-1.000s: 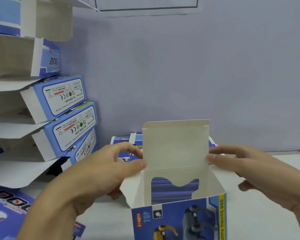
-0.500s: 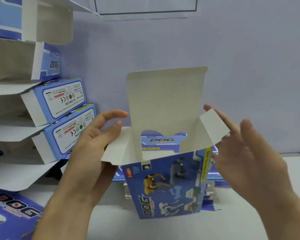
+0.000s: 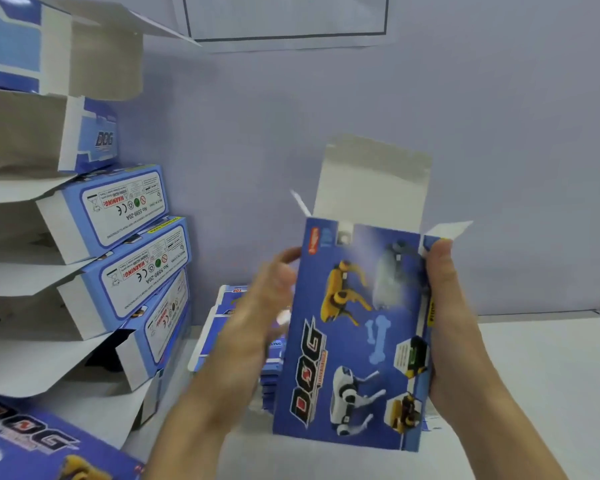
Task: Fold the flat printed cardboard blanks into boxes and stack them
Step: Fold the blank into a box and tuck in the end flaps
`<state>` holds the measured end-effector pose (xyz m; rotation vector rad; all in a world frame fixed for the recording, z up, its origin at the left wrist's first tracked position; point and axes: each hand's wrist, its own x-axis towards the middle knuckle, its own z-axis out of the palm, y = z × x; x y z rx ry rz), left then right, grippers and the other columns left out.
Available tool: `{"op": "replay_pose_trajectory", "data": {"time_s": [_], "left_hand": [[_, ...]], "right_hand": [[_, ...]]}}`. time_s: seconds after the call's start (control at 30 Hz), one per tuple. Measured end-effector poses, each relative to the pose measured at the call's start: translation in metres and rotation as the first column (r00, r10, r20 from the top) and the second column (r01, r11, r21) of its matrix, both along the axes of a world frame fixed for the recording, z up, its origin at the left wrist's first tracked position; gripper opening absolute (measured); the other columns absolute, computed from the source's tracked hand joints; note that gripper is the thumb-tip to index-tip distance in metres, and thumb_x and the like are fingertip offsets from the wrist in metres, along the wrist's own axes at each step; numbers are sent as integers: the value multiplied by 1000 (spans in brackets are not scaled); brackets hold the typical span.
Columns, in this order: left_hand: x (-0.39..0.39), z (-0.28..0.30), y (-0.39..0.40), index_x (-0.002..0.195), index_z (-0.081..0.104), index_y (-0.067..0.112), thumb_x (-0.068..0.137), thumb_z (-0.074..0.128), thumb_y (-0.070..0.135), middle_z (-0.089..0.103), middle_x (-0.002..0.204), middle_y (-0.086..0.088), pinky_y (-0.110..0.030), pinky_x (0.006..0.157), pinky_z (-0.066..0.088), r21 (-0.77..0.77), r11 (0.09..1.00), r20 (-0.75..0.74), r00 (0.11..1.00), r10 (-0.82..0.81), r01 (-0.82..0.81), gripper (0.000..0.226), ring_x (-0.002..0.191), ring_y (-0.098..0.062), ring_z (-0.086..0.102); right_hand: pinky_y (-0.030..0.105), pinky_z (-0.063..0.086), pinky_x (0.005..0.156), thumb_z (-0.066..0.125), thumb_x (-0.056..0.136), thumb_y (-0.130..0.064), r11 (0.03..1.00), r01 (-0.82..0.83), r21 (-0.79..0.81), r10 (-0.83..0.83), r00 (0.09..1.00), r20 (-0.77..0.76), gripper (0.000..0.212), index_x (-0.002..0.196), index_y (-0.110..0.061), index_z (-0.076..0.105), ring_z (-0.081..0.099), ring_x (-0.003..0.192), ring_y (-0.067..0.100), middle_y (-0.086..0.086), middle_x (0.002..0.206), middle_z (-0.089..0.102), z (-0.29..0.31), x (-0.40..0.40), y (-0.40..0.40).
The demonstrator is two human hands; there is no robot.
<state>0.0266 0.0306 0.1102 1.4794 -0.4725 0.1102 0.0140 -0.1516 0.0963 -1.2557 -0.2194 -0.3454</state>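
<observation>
Head view: right hand (image 3: 454,327) fingers grasp the box (image 3: 354,334) edge; the blurred left hand (image 3: 257,317) steadies its other side, grip unclear. It stands erected above the tabletop (image 3: 534,375), top flap (image 3: 371,181) open, unstacked; finished boxes (image 3: 125,244) tower left, flat blanks (image 3: 222,323) wait behind.

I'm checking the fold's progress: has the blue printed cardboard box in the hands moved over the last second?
Yes. The blue printed cardboard box has risen against the pale wall, its printed front now facing the camera.

Head view, close, forward and downward.
</observation>
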Motion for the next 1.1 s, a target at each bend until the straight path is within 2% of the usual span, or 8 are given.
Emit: {"op": "replay_pose_trajectory", "data": {"time_s": [0.03,0.1,0.27,0.4,0.6,0.83,0.97,1.1], "left_hand": [[-1,-2,-5,136,52,37,52,76,77,76,103,12,-26,84,58,50,998,-22,999,-43,44,97,97,-10,73],[-5,-8,-10,134,46,48,66,75,72,75,107,11,-26,73,61,69,995,-51,996,-74,77,78,92,-15,75],[-3,-15,-8,124,60,32,79,53,66,76,105,-6,-54,90,57,-161,986,-212,977,14,-49,57,93,-30,75],[0,-17,-11,122,65,30,84,40,72,77,102,-6,-47,85,60,-168,982,-252,967,40,-84,62,91,-27,75],[4,-20,-13,116,65,27,94,41,62,78,95,-3,-34,67,62,-163,976,-235,967,101,-141,48,84,-22,76],[-3,-19,-18,122,64,19,79,42,69,76,104,-9,-46,82,60,-186,971,-129,984,124,-147,69,92,-27,75],[-6,-20,-16,128,61,21,68,47,74,74,113,-10,-53,90,57,-217,971,-152,986,71,-103,81,100,-29,73],[-5,-16,-7,120,71,26,82,64,57,73,117,-8,-49,96,53,-291,956,-173,980,-95,41,49,110,-31,69]], "right_hand": [[54,49,100,51,76,-79,999,-21,50,23,999,-45,67,115,-30,73,71,106,30,8,113,74,0,1,3],[54,51,96,50,74,-78,994,-41,103,55,989,-140,70,119,-27,71,72,102,32,12,112,74,2,0,5],[56,54,93,53,74,-68,993,-107,41,113,973,-203,67,126,-25,63,72,99,34,12,110,74,0,-5,8],[50,58,86,56,65,-68,998,-68,12,68,966,-251,74,121,-21,63,75,91,32,13,103,76,-3,-7,12],[58,51,97,52,67,-67,1000,-13,17,16,971,-237,73,120,-19,67,72,98,36,16,107,75,-2,-12,12],[54,49,102,58,79,-59,989,-51,-137,20,976,-215,63,130,-21,59,68,108,35,15,116,72,5,-4,5],[52,57,88,73,71,-65,987,-12,-159,-6,993,-114,62,119,-27,62,73,97,28,9,106,75,-2,-8,1],[23,58,57,60,62,-69,960,166,-225,-167,986,17,65,117,-33,59,75,85,13,0,102,74,-1,-9,0]]}}
